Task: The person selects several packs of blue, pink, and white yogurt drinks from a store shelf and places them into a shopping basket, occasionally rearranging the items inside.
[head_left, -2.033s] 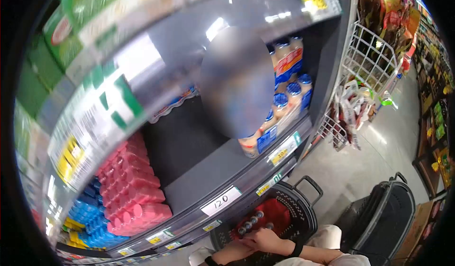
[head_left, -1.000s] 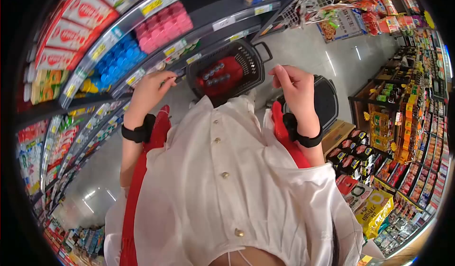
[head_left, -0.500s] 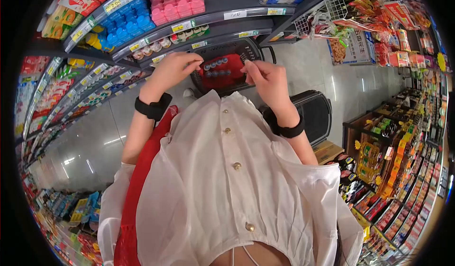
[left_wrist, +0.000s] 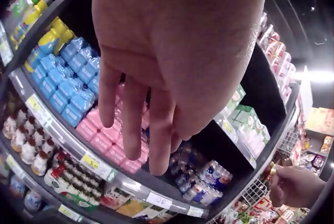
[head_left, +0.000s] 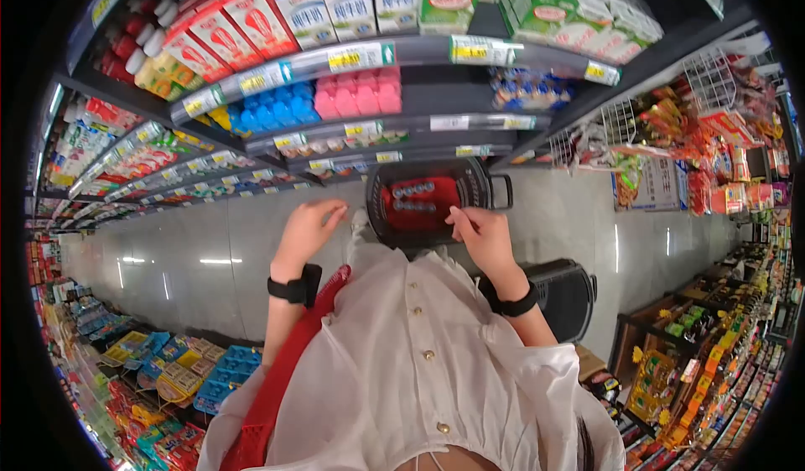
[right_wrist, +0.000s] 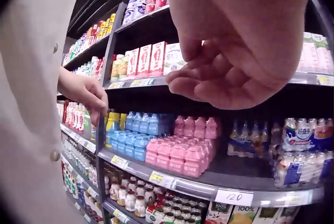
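Observation:
In the head view the left hand (head_left: pixel 309 231) and the right hand (head_left: pixel 484 238) are raised apart in front of the body, with nothing held. Between and beyond them stands a black basket (head_left: pixel 381 227) with a red lining (head_left: pixel 443 188) and two rows of small round-topped items (head_left: pixel 415 192). The left wrist view shows the left hand (left_wrist: pixel 172 52) with fingers hanging relaxed before the shelf. Loosely bent fingers of the right hand (right_wrist: pixel 235 57) appear in the right wrist view, holding nothing.
Pink bottle packs (head_left: pixel 358 95) and blue bottle packs (head_left: pixel 274 109) stand on a shelf, with milk cartons (head_left: pixel 346 5) above. A second black basket (head_left: pixel 563 296) is at the right. Wire racks (head_left: pixel 710 81) with snack bags stand beyond; display shelves flank the aisle.
The head view has tilted up from the torso, bringing the upper shelf in. The hands, together at the basket two seconds ago, are now apart and raised.

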